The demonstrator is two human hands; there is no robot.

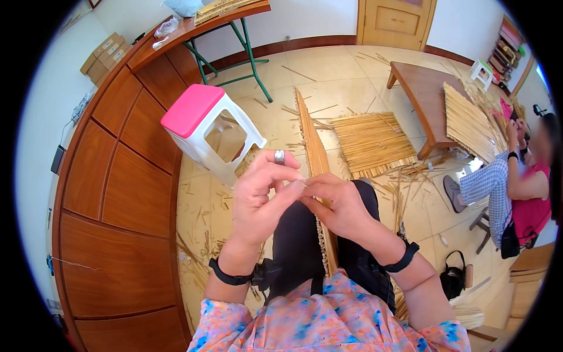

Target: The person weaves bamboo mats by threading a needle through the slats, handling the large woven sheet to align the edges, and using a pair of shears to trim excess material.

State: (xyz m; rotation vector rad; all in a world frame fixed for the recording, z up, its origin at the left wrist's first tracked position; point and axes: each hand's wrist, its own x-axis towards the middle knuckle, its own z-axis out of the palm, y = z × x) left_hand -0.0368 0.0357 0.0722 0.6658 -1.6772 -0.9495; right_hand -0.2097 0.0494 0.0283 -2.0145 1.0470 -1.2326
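My left hand (264,196) and my right hand (343,205) meet above my lap, with thumbs and forefingers pinched together. Something thin and pale, too small to name, seems to lie between the fingertips. A ring sits on a finger of the left hand, and each wrist wears a black band. Below the hands, a straw mat (314,141) stands on edge between my knees, its narrow trimmed edge running away from me. Part of the mat is hidden behind my hands.
A pink-topped white stool (193,111) stands at left, beside brown wooden panels (129,252). Another straw mat (375,141) lies on the floor among scattered stalks. At right, a seated person (528,182) works by a low wooden table (425,100) with a mat (466,120) leaning on it.
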